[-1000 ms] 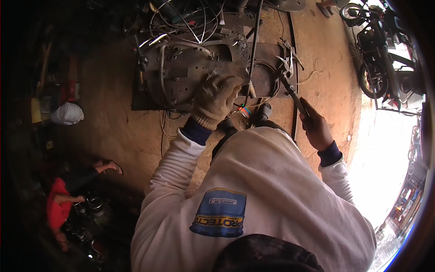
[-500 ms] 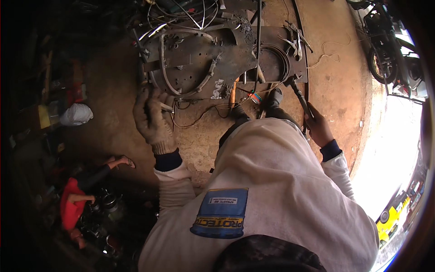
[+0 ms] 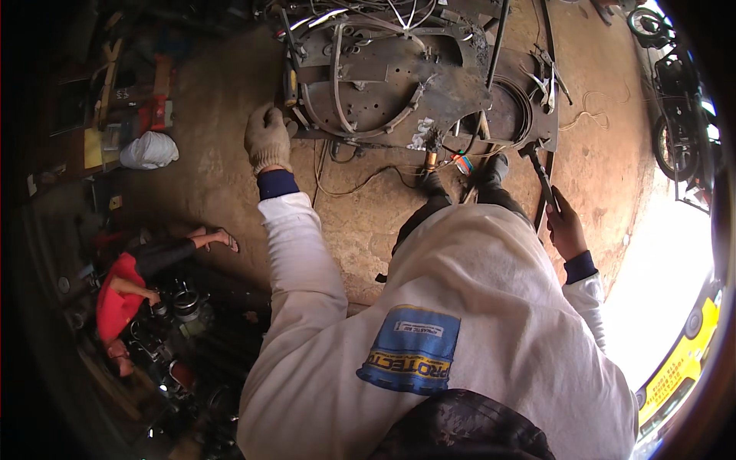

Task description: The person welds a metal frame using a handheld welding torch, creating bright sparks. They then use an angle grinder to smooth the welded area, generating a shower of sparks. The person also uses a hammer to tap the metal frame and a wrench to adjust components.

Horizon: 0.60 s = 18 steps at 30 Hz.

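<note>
My left hand [image 3: 269, 139] wears a beige knit glove and is beside the near left corner of a dark metal workbench [image 3: 372, 96]. Its fingers are loosely bent and apart, and I see nothing in them. Close by, at the bench's left edge, is a tool with a yellow and black handle [image 3: 290, 87]. My bare right hand [image 3: 566, 228] is closed round the handle of a hammer [image 3: 545, 182], whose head points toward the bench's near right corner. A curved metal strip [image 3: 337, 69] bends round over the bench plate.
Coiled rod [image 3: 527, 115] and locking pliers [image 3: 547, 83] lie on the bench's right side. A tool with an orange handle [image 3: 431, 159] is at the front edge, above a cable [image 3: 360, 181]. A person in red [image 3: 121, 295] is at lower left. A motorcycle [image 3: 675, 115] stands at right.
The view has swung left, so the bench sits farther right in the picture. My left hand has moved up and left from the bench's front edge; the bright metal piece by it no longer shows.
</note>
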Tool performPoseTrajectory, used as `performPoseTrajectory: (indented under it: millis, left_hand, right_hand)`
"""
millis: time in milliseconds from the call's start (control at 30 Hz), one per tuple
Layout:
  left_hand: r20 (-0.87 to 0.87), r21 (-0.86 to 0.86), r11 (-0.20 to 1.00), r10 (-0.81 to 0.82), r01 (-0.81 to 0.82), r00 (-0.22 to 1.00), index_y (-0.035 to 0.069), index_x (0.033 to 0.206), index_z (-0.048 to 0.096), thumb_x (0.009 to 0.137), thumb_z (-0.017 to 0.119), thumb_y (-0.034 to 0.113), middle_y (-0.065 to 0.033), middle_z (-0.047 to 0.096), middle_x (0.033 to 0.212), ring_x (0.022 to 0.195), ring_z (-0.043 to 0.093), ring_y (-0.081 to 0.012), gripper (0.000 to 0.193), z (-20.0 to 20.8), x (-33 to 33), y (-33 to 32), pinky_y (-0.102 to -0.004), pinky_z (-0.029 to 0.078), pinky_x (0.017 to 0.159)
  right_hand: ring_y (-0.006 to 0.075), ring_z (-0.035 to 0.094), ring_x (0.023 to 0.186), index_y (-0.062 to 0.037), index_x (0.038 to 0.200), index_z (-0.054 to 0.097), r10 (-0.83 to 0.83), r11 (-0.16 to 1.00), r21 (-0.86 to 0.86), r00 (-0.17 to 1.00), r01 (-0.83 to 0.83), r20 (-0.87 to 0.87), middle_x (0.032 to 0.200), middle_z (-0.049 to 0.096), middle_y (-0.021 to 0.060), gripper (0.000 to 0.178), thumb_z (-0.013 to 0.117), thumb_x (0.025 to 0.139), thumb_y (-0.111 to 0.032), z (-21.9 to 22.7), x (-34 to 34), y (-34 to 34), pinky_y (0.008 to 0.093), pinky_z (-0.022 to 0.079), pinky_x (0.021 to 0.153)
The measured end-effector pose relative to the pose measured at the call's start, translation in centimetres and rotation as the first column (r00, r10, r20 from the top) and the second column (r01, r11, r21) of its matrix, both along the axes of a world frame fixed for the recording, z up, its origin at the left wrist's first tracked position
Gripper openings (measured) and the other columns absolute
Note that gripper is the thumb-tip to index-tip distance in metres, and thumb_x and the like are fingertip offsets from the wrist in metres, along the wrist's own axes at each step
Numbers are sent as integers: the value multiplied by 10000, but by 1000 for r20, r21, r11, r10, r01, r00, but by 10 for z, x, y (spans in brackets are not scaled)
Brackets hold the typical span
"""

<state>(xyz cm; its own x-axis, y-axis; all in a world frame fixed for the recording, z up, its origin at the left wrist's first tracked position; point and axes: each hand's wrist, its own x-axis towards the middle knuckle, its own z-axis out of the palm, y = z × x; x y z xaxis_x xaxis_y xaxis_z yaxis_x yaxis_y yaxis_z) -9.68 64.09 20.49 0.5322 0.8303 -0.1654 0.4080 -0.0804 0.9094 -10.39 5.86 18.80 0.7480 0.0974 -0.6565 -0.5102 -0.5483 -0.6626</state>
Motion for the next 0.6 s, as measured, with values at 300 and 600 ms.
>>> performPoseTrajectory:
  millis: [300, 600]
  left_hand:
    - [-32, 23, 999, -31, 31, 999, -43, 1285, 586, 967, 620, 182, -166, 646, 1222, 1090, 650, -275, 391, -13, -25, 1, -349, 551, 906]
    - [-297, 448, 894, 141, 7, 944, -73, 1328, 544, 999, 565, 239, -189, 629, 1187, 1002, 651, -247, 453, -27, -98, -66, -330, 553, 807]
  right_hand:
    - [138, 601, 642, -60, 1358, 569, -69, 994, -90, 997, 66, -28, 748, 618, 67, 463, 638, 984, -324, -12, 20, 8, 301, 477, 542]
    - [302, 683, 731, 34, 1080, 633, 40, 996, -77, 998, -44, -51, 844, 693, 177, 501, 688, 904, -432, -152, 104, -12, 410, 540, 654]
